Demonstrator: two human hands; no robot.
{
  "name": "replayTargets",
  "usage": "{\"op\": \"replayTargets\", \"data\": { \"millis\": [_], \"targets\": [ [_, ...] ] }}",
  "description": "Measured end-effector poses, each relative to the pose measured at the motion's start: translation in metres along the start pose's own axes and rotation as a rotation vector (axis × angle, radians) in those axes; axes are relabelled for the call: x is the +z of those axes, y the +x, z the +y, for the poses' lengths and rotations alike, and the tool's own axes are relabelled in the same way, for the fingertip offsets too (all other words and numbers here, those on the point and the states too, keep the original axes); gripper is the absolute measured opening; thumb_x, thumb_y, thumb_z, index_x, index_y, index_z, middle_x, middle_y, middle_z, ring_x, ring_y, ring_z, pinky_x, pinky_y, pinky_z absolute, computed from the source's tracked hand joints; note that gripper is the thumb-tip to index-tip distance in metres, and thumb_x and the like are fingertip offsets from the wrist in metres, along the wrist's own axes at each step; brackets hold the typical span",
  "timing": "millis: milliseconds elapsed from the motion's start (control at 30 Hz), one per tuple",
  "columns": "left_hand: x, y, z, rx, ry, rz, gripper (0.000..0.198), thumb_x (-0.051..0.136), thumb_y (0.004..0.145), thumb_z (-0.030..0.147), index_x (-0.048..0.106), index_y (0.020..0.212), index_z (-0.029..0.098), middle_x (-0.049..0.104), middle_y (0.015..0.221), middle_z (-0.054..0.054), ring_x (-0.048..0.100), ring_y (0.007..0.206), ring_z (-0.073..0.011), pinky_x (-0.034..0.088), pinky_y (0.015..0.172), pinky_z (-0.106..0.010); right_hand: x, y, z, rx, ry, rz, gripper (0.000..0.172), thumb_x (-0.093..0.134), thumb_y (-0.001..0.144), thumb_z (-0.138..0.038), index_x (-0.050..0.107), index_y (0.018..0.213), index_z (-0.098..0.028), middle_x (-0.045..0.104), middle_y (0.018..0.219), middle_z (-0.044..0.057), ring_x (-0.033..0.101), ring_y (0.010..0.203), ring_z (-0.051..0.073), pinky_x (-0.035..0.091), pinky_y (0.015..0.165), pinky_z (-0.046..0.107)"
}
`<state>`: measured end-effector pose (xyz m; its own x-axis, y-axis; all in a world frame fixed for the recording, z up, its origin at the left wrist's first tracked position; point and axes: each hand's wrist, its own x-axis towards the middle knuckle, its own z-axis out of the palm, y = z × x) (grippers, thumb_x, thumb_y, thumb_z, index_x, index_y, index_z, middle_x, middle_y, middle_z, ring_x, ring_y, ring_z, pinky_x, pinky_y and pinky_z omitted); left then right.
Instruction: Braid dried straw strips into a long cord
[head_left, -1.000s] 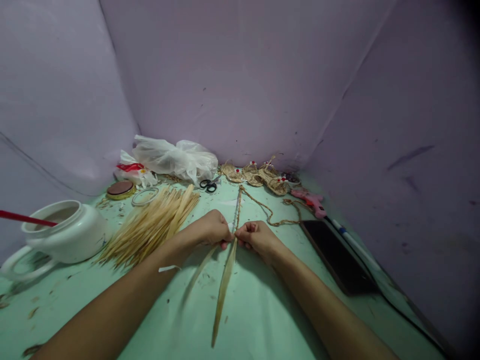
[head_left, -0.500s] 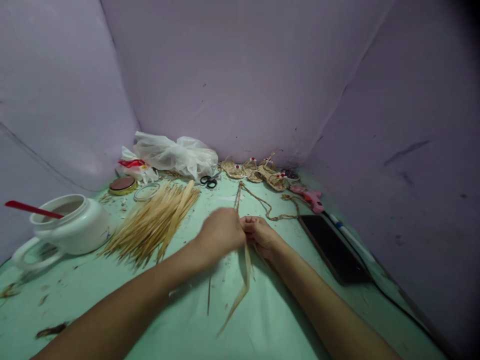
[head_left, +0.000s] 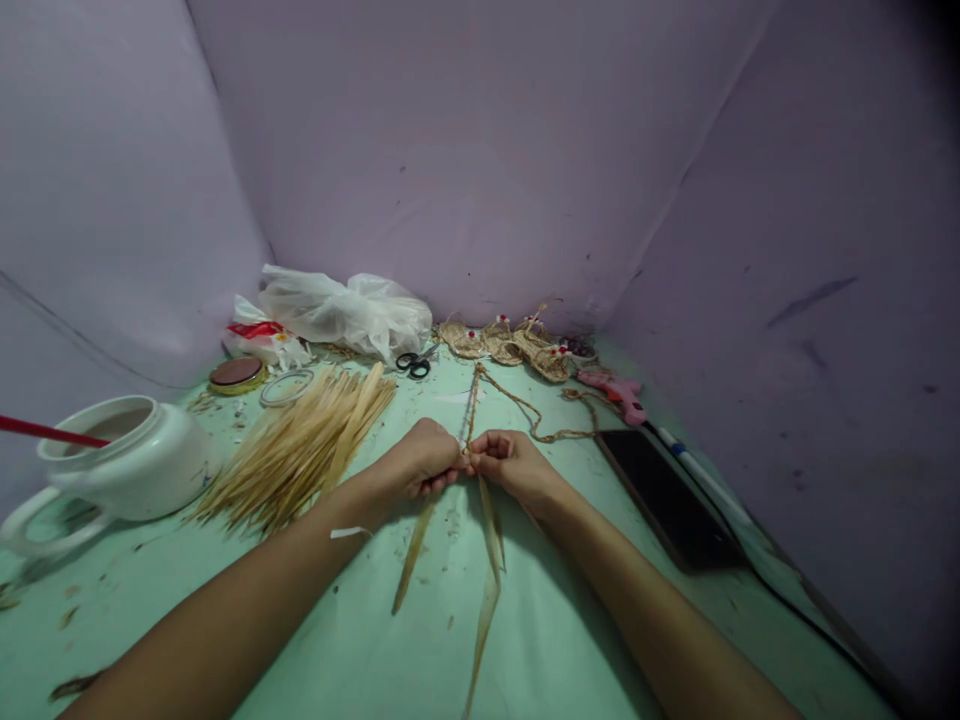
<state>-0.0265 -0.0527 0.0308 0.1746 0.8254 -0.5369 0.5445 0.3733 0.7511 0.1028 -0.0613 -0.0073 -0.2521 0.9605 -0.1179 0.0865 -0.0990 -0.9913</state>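
Observation:
My left hand point(head_left: 420, 462) and my right hand point(head_left: 507, 464) meet in the middle of the green table point(head_left: 225, 620), both pinched shut on pale straw strips point(head_left: 489, 540). Two loose strip ends hang toward me, one from each hand. From the pinch point a thin twisted straw cord point(head_left: 525, 408) runs away across the table toward the far wall. A pile of dry straw strips point(head_left: 300, 450) lies just left of my left hand.
A white pot point(head_left: 120, 465) with a red stick stands at the left. Scissors point(head_left: 412, 364), a plastic bag point(head_left: 349, 312), small woven straw pieces point(head_left: 517, 345), a pink glue gun point(head_left: 611, 390) and a dark phone point(head_left: 660, 495) lie about. Lilac walls enclose the table.
My left hand crossed over toward the right hand, then drew back to the left. The loose strips swung and now hang apart, one under each hand.

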Motion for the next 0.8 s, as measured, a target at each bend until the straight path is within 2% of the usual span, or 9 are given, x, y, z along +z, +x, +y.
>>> {"op": "replayTargets", "data": {
  "millis": [100,200,300,400,467,567,667,800],
  "targets": [
    [0.005,0.010,-0.009,0.179,0.082,0.195,0.011,0.050,0.051,0.012,0.043,0.042,0.014,0.026,0.035,0.007,0.023,0.035,-0.0043,0.014,0.037,-0.020,-0.001,-0.003,0.000,-0.116,-0.369,0.095,0.006,0.052,0.061,-0.018,0.056,0.061,-0.014,0.059,0.056,0.001,0.050,0.053,0.010,0.033,0.050,0.020],
    [0.009,0.020,-0.018,0.294,0.129,0.222,0.011,0.049,0.050,0.014,0.043,0.040,0.013,0.026,0.038,0.006,0.023,0.040,-0.0045,0.013,0.038,-0.020,-0.003,-0.011,-0.009,-0.118,-0.712,0.176,0.014,0.051,0.063,-0.022,0.063,0.064,-0.015,0.062,0.059,0.003,0.051,0.054,0.011,0.031,0.050,0.021],
    [0.012,0.019,-0.018,0.290,0.146,0.227,0.011,0.048,0.049,0.013,0.043,0.039,0.013,0.027,0.038,0.005,0.024,0.041,-0.0047,0.014,0.038,-0.020,-0.002,-0.020,-0.020,0.006,-0.830,0.188,0.019,0.051,0.064,-0.026,0.066,0.064,-0.016,0.063,0.057,0.005,0.051,0.052,0.012,0.028,0.046,0.022],
    [0.014,0.009,-0.009,0.185,0.055,0.242,0.014,0.048,0.047,0.010,0.038,0.039,0.014,0.026,0.036,0.006,0.023,0.038,-0.0039,0.014,0.037,-0.020,0.007,-0.029,-0.029,0.077,-0.886,0.166,0.021,0.050,0.065,-0.027,0.067,0.063,-0.015,0.063,0.055,0.007,0.051,0.050,0.013,0.025,0.044,0.022],
    [0.014,0.002,-0.003,0.090,-0.061,0.198,0.017,0.047,0.047,0.010,0.034,0.038,0.016,0.027,0.033,0.006,0.022,0.034,-0.0037,0.013,0.036,-0.020,0.016,-0.035,-0.033,0.048,-0.973,0.201,0.022,0.048,0.066,-0.024,0.067,0.064,-0.014,0.064,0.059,0.009,0.053,0.052,0.014,0.025,0.045,0.024],
    [0.011,-0.002,-0.001,0.030,-0.224,0.049,0.020,0.046,0.049,0.012,0.030,0.038,0.017,0.028,0.031,0.006,0.020,0.030,-0.0028,0.010,0.034,-0.019,0.029,-0.042,-0.036,-0.015,-1.102,0.260,0.021,0.047,0.067,-0.018,0.068,0.069,-0.014,0.066,0.069,0.013,0.057,0.058,0.018,0.026,0.048,0.025],
    [0.005,0.002,-0.005,0.067,-0.270,-0.066,0.019,0.047,0.049,0.015,0.031,0.039,0.017,0.029,0.032,0.006,0.019,0.028,-0.0019,0.007,0.032,-0.019,0.036,-0.045,-0.035,-0.020,-1.149,0.235,0.020,0.050,0.067,-0.017,0.068,0.074,-0.014,0.066,0.072,0.015,0.058,0.061,0.022,0.027,0.050,0.027],
    [0.004,0.005,-0.010,0.137,-0.253,-0.099,0.008,0.051,0.047,0.015,0.044,0.045,0.014,0.031,0.031,0.007,0.020,0.027,-0.0028,0.008,0.031,-0.019,0.041,-0.047,-0.032,-0.007,-1.134,0.218,0.016,0.055,0.062,-0.016,0.068,0.071,-0.013,0.065,0.069,0.017,0.057,0.059,0.024,0.029,0.051,0.029]
  ]
}}
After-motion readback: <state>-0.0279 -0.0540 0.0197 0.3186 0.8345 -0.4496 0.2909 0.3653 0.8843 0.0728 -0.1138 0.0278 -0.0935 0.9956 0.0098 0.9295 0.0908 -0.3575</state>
